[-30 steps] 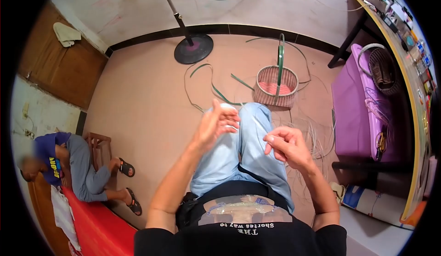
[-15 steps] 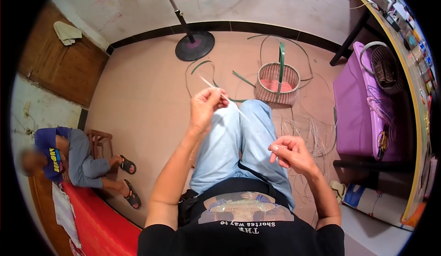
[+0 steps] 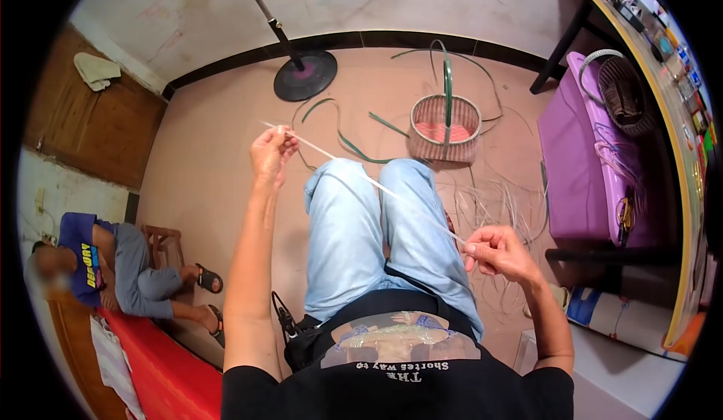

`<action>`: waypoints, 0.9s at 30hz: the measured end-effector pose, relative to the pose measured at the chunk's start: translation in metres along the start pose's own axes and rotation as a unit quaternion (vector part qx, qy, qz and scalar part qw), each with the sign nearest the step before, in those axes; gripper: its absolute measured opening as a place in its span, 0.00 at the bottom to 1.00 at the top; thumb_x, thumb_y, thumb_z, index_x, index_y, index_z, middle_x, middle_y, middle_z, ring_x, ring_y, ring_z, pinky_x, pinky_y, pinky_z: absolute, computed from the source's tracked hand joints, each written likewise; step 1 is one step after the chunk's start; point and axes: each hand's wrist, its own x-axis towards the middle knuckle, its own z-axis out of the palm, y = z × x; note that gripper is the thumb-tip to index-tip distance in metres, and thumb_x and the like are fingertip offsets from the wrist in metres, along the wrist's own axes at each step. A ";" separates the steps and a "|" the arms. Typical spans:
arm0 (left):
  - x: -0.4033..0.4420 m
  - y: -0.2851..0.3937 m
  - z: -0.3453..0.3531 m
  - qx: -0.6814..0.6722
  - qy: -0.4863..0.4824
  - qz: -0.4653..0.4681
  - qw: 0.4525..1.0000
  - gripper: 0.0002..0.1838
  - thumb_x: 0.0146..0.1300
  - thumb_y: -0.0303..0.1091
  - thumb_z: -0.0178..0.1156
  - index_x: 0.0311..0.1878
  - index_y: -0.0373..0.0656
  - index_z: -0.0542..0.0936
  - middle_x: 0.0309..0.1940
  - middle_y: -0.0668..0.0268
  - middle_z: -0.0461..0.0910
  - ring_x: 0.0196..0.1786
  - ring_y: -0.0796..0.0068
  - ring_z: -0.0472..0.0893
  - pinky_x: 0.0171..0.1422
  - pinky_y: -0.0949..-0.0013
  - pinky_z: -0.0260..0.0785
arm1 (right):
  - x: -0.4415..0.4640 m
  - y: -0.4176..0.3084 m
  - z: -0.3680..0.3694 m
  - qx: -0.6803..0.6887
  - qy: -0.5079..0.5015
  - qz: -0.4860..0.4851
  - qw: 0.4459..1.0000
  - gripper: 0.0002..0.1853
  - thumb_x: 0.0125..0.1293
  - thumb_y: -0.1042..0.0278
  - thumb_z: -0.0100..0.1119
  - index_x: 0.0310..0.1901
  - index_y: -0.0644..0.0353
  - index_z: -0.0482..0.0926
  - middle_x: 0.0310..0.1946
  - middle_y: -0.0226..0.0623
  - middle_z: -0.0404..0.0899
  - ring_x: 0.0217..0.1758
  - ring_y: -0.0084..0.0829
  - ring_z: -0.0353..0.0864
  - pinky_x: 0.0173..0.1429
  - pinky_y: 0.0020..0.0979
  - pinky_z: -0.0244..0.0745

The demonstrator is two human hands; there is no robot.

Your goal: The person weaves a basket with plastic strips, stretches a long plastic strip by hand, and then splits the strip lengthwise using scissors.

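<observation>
The left hand (image 3: 269, 156) and right hand (image 3: 501, 253) pinch a pale strip (image 3: 392, 192), drawn straight across the knees (image 3: 339, 183); shifting it seems to call for even tension.

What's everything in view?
Thin strip: one, white, centre
Handled basket: one, striped, ahead
Flat strips: several, green, beside it
Loose strips: many, pale, right
Pedestal fan: one, black base, ahead
Storage box: one, purple, right
Second basket: one, dark, atop it
Cluttered desk: one, yellowish, far right
Door: one, brown, left
Towel: one, cream, on it
Stool: one, brown, left
Seated person: one, purple shirt, left
Cover: one, red, lower left
Legs: two, blue jeans, centre
Left hand, right hand: two, bare, gripping strip
</observation>
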 end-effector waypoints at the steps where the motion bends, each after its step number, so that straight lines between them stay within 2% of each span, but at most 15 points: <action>1: 0.005 0.000 -0.008 0.001 0.008 0.002 1.000 0.09 0.69 0.32 0.57 0.40 0.35 0.78 0.29 0.64 0.80 0.32 0.75 0.80 0.41 0.70 0.77 | -0.001 0.000 -0.002 -0.003 0.000 0.001 1.000 0.07 0.68 0.69 0.58 0.37 0.65 0.79 0.23 0.35 0.81 0.15 0.13 0.64 0.18 0.18 0.57; 7: 0.024 0.006 -0.056 -0.012 0.069 -0.005 0.998 0.07 0.69 0.31 0.57 0.40 0.35 0.78 0.31 0.64 0.79 0.33 0.74 0.79 0.41 0.70 0.77 | -0.004 -0.004 -0.013 -0.037 0.007 0.032 0.999 0.07 0.68 0.69 0.58 0.36 0.64 0.80 0.23 0.33 0.81 0.16 0.13 0.64 0.18 0.18 0.56; 11: 0.042 0.004 -0.098 -0.031 0.073 0.001 0.997 0.07 0.68 0.30 0.57 0.42 0.35 0.77 0.31 0.63 0.79 0.33 0.73 0.80 0.42 0.69 0.77 | -0.006 -0.003 -0.022 -0.038 -0.002 0.046 0.998 0.08 0.69 0.69 0.58 0.36 0.64 0.80 0.23 0.31 0.81 0.16 0.13 0.64 0.19 0.18 0.56; 20: 0.074 0.003 -0.178 -0.057 0.144 -0.025 0.988 0.08 0.66 0.28 0.59 0.45 0.33 0.77 0.33 0.60 0.79 0.37 0.67 0.80 0.45 0.63 0.78 | -0.009 -0.012 -0.024 -0.076 0.000 0.052 0.996 0.07 0.68 0.69 0.58 0.37 0.65 0.80 0.23 0.32 0.81 0.17 0.14 0.66 0.20 0.19 0.58; 27: 0.082 0.008 -0.228 -0.034 0.194 -0.049 0.979 0.08 0.66 0.28 0.59 0.44 0.34 0.79 0.34 0.61 0.80 0.36 0.69 0.80 0.44 0.67 0.77 | -0.016 -0.017 -0.029 -0.087 0.010 0.056 0.995 0.07 0.68 0.70 0.58 0.36 0.65 0.80 0.22 0.34 0.81 0.17 0.14 0.65 0.20 0.19 0.59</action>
